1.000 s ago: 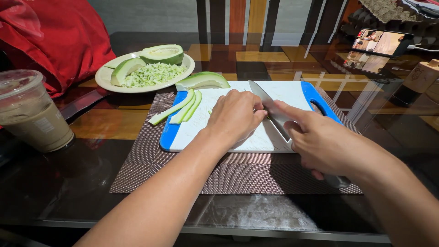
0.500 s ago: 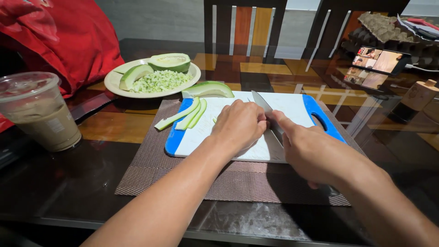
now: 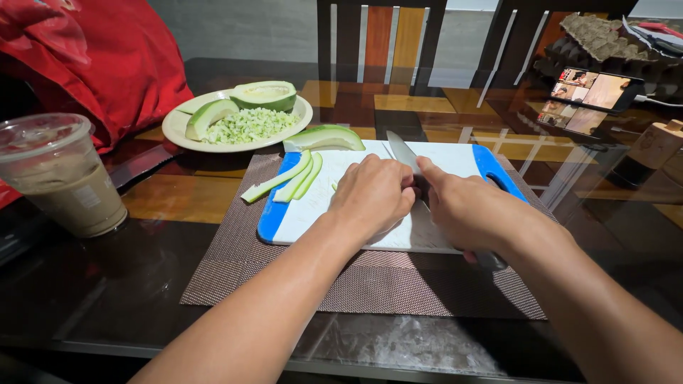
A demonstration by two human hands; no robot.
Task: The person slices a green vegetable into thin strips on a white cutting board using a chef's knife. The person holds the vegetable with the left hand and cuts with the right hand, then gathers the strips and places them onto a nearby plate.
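A white cutting board with blue ends (image 3: 455, 160) lies on a brown woven mat (image 3: 235, 256). My left hand (image 3: 373, 193) presses down on green fruit pieces on the board; the pieces under it are hidden. My right hand (image 3: 473, 210) grips a knife (image 3: 403, 152), forefinger along the blade, which stands right beside the left fingers. Three long green strips (image 3: 288, 178) lie at the board's left end. A green fruit wedge (image 3: 324, 137) rests at the board's far left corner.
A cream plate (image 3: 178, 131) at the back left holds fruit wedges and chopped green bits. A lidded plastic cup of brown drink (image 3: 60, 174) stands at left, a red bag (image 3: 92, 57) behind it. A lit phone (image 3: 594, 89) and a wooden grinder (image 3: 651, 146) sit at right.
My right hand has moved left and forward with the knife, so the blade now stands tight against my left fingers. The left hand has stayed put.
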